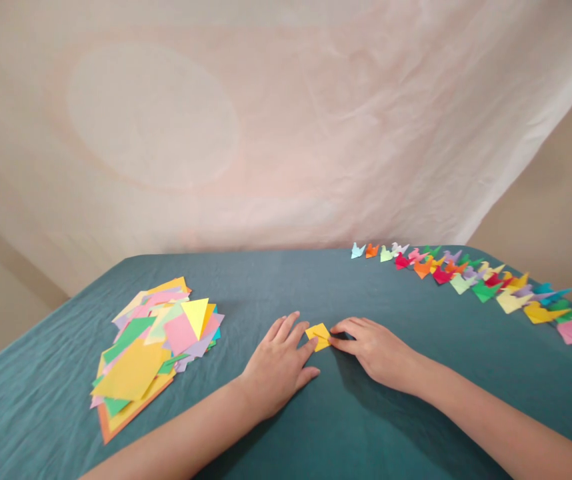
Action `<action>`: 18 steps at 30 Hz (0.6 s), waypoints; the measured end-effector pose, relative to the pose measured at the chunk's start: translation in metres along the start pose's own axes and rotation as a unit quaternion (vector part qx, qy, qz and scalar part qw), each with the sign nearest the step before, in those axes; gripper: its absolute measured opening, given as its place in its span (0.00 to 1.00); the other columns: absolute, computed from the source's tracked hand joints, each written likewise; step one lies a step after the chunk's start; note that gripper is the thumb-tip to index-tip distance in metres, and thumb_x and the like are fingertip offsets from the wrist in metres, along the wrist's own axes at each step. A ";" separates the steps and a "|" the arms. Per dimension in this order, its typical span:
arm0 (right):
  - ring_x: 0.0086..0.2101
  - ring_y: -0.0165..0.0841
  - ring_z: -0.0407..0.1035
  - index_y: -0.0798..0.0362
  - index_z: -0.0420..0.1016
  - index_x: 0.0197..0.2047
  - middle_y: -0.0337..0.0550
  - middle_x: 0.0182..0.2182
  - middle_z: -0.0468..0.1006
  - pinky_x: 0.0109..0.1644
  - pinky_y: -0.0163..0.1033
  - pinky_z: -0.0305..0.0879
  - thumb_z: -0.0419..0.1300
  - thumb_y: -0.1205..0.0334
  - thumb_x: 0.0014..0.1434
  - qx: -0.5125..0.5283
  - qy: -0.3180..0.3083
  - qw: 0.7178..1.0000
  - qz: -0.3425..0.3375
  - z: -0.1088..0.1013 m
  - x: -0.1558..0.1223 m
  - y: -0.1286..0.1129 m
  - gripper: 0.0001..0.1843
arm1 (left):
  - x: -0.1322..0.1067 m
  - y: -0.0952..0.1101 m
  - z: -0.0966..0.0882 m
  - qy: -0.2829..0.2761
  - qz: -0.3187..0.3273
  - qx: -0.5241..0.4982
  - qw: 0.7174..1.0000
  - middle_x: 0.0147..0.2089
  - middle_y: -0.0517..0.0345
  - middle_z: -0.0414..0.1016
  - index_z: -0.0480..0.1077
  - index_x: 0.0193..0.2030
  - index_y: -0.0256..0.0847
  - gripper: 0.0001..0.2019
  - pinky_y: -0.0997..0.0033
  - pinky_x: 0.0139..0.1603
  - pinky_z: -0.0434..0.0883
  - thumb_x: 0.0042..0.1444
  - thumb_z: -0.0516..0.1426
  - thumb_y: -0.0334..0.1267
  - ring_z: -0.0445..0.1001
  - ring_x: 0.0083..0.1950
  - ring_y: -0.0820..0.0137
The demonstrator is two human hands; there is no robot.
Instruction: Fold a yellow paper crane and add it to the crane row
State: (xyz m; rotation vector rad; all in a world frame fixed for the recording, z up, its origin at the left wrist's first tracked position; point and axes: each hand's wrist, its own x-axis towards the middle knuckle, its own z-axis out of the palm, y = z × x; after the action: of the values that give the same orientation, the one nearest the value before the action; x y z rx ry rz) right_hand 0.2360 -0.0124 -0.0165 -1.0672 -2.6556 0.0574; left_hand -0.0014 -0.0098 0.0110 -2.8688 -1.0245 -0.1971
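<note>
A small folded piece of yellow origami paper [320,332] lies on the green cloth between my two hands. My left hand [281,363] rests on the cloth at its left, fingers spread, with a fingertip touching the paper's lower left edge. From the other side, my right hand [373,350] pinches the paper's right corner between thumb and fingers. Fold lines cross the top of the yellow piece; its underside is hidden.
A loose pile of coloured paper sheets [139,373] lies at the left. Rows of small folded paper birds [471,277] stand along the right and far edge of the cloth-covered table [266,287]. A pale curtain [286,133] hangs behind.
</note>
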 end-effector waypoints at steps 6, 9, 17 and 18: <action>0.47 0.37 0.64 0.49 0.70 0.51 0.48 0.46 0.71 0.49 0.45 0.62 0.50 0.71 0.61 0.001 -0.002 1.000 0.002 -0.001 0.001 -0.001 0.18 | 0.001 -0.003 -0.006 -0.004 0.000 -0.013 1.000 0.56 0.50 0.64 0.66 0.52 0.44 0.17 0.52 0.61 0.54 0.58 0.54 0.47 0.53 0.64 0.55; 0.46 0.37 0.64 0.50 0.71 0.51 0.48 0.46 0.71 0.48 0.44 0.62 0.49 0.71 0.61 0.000 -0.003 1.000 0.003 -0.002 0.002 -0.002 0.18 | 0.003 -0.008 -0.007 -0.004 0.009 -0.041 0.999 0.53 0.50 0.67 0.68 0.50 0.42 0.14 0.53 0.61 0.55 0.59 0.53 0.42 0.57 0.61 0.57; 0.46 0.37 0.64 0.49 0.71 0.51 0.47 0.46 0.71 0.48 0.44 0.62 0.49 0.71 0.61 -0.002 -0.006 1.000 0.013 -0.003 0.002 -0.004 0.18 | 0.018 -0.030 0.006 0.025 -0.066 -0.272 0.960 0.42 0.57 0.74 0.72 0.38 0.40 0.10 0.71 0.49 0.67 0.54 0.51 0.29 0.71 0.44 0.70; 0.46 0.37 0.64 0.50 0.71 0.51 0.48 0.46 0.71 0.48 0.44 0.62 0.49 0.71 0.61 -0.003 -0.006 1.000 0.012 -0.002 0.001 -0.003 0.18 | 0.021 -0.031 0.008 0.031 -0.087 -0.283 0.955 0.41 0.56 0.73 0.71 0.40 0.39 0.09 0.71 0.47 0.67 0.53 0.53 0.30 0.71 0.43 0.69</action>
State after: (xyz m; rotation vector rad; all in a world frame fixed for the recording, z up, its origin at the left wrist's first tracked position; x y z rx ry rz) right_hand 0.2334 -0.0138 -0.0136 -1.1029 -2.6554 0.0618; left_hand -0.0040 0.0279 0.0072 -3.2218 -1.4009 -0.6951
